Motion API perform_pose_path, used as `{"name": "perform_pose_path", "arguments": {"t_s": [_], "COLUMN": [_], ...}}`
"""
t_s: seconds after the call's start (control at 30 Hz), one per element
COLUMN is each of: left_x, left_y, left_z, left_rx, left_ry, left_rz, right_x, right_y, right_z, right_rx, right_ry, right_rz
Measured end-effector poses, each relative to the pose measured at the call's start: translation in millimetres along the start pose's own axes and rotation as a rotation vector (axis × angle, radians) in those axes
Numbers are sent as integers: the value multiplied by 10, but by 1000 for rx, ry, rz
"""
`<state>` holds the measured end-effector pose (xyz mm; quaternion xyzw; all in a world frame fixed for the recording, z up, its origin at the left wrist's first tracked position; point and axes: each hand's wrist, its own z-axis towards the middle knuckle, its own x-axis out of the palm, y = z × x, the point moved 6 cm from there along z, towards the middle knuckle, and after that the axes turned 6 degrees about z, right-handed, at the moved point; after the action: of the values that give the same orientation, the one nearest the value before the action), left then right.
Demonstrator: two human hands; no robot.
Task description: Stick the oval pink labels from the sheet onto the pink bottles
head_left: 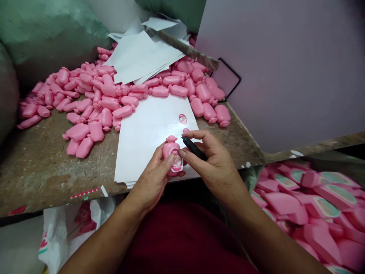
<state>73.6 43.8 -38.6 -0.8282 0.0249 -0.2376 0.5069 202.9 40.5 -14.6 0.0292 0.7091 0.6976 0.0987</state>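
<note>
A small pink bottle (171,145) is gripped upright in my left hand (151,180), with the thumb lying across its front. On that front is an oval sticker (179,163) with a darker pink top and the word "BABY". My right hand (219,163) holds a black pen-shaped tool (194,148), its tip pointing up and left. The right thumb reaches the bottle's right edge beside the sticker. Under both hands lies a stack of white sticker sheets (148,129). Two oval stickers show on the top sheet, one (183,119) whole and the other (186,131) partly behind my right fingers.
Many unlabelled pink bottles (108,91) are heaped across the worn wooden table (42,163). Loose white sheets (142,53) lie over the heap. A pale panel (279,76) stands at the right. Below it are larger labelled pink containers (285,201). A plastic bag (62,232) hangs lower left.
</note>
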Motion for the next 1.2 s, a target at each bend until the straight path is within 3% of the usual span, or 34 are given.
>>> {"name": "perform_pose_path", "arguments": {"t_s": [0.27,0.43,0.6,0.7,0.93,1.2], "left_x": [-32,17,-3,-15,35,36], "left_y": [31,35,-40,-74,-40,37], "left_z": [37,27,-12,-42,-90,-108], "left_rx": [70,26,-74,-115,-145,-121], "left_ry": [40,54,45,73,163,232], "left_rz": [84,23,-19,-41,-64,53], "right_x": [-30,-147,-361,-380,-122,39], "right_y": [268,326,238,189,57,8], "right_z": [-124,-186,-115,-83,-82,57], "right_rx": [-328,-394,-248,-166,-77,-29], "right_ry": [16,-11,-15,17,86,99], "right_rz": [-623,-780,-546,-351,46,138]}}
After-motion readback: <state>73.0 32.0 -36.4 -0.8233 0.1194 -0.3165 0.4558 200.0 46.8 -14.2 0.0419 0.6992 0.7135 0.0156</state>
